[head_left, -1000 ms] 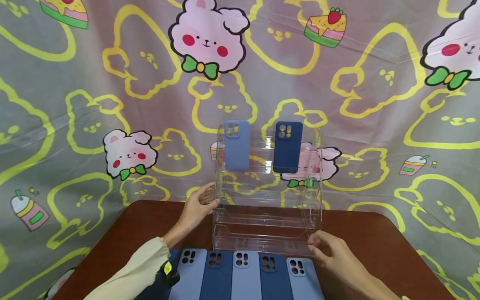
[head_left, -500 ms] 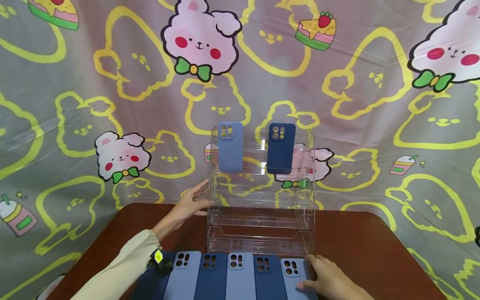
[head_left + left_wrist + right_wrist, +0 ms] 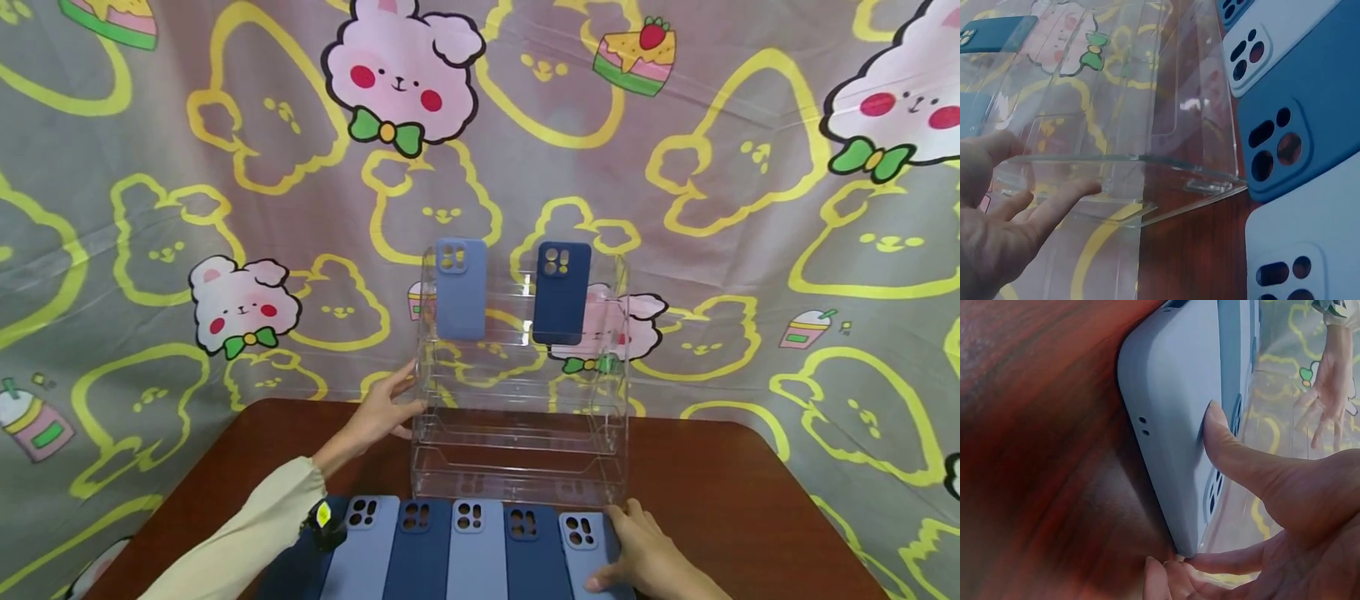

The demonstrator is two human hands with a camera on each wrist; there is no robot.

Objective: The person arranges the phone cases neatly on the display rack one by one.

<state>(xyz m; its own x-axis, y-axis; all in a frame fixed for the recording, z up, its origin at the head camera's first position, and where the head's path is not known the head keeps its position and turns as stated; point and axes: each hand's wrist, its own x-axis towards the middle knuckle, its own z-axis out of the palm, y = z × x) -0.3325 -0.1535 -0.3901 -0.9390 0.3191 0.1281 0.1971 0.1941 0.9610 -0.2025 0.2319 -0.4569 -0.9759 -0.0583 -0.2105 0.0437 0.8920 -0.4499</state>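
Note:
A clear acrylic stepped rack [image 3: 517, 483] stands on the table. On its top tier lean a light blue phone case [image 3: 461, 304] and a dark blue phone case [image 3: 561, 304]. My left hand [image 3: 378, 412] is at the rack's left side panel, fingers fairly straight, apparently touching it; the left wrist view shows these fingers [image 3: 1063, 203] by the clear edge. At the right end of a row of cases, my right hand [image 3: 648, 554] pinches a light blue phone case [image 3: 588, 546]. In the right wrist view its thumb [image 3: 1225, 434] lies on the case's face, with fingertips at the camera end.
Several alternating light and dark blue cases [image 3: 477, 554] lie side by side before the rack; the left sleeve [image 3: 247, 525] partly covers the leftmost. The table [image 3: 712, 483] is dark red-brown wood. A patterned cloth [image 3: 750, 250] hangs close behind.
My right hand has moved from the rack's lower right corner down onto the rightmost light blue phone case and pinches it. The left hand stays at the rack's side. The head view shifted slightly.

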